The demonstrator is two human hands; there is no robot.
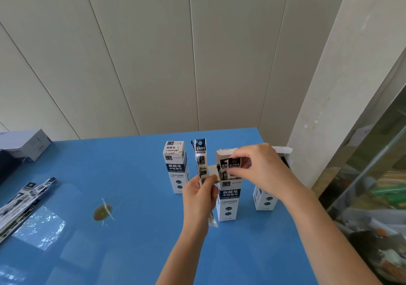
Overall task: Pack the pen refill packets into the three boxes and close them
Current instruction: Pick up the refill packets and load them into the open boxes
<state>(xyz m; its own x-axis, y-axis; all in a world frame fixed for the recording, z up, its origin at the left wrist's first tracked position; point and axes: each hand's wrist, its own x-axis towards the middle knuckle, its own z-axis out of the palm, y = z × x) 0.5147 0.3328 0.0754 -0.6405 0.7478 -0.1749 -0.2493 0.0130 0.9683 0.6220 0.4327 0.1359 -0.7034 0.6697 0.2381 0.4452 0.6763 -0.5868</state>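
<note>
Left hand (198, 194) grips packet (201, 159) upright, just left of open middle box (228, 199); right hand (261, 170) pinches packets (234, 162) inside.

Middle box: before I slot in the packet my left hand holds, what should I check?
1. Middle box upright, top flap open: ok.
2. Mouth free: not ok, the right hand pinches the loaded packets there.
3. Left hand grips the spare packet upright: ok.
4. Room left inside the middle box: cannot tell.
5. Left box closed: ok.
6. Right box closed: not ok, its lid stands open.
</note>
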